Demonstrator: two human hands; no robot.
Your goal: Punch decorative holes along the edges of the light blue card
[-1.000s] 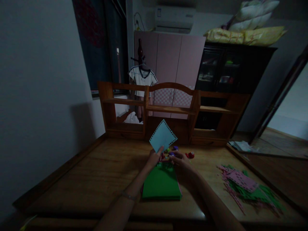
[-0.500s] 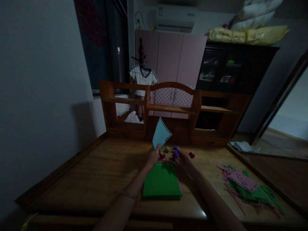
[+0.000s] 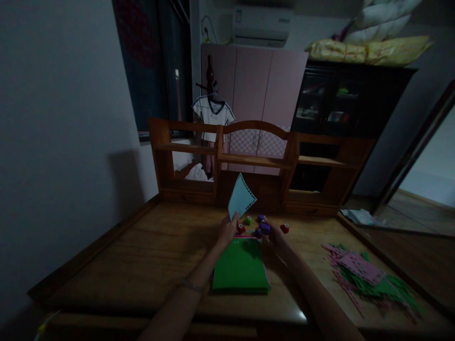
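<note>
While the pale blue paper square with punched edges point(image 3: 241, 198) is pinched by one lower corner in the left hand point(image 3: 228, 230) and held tilted above the green paper stack point(image 3: 240, 265), a small purple punch point(image 3: 265, 228) is gripped just beyond the stack's far edge by the right hand point(image 3: 275, 235), the nearer of the two.

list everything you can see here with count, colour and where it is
paper sheet: 1, light blue, punched edge, held up above the desk
paper stack: 1, green on top, pink under, desk centre
purple punch: 1, at the right fingers
other punches: about 4, red, green, purple, behind the stack
punched sheets: pile, pink and green, desk right
shelf unit: 1, brown wood, desk back
left hand: pinches the sheet
right hand: holds the purple punch
</note>
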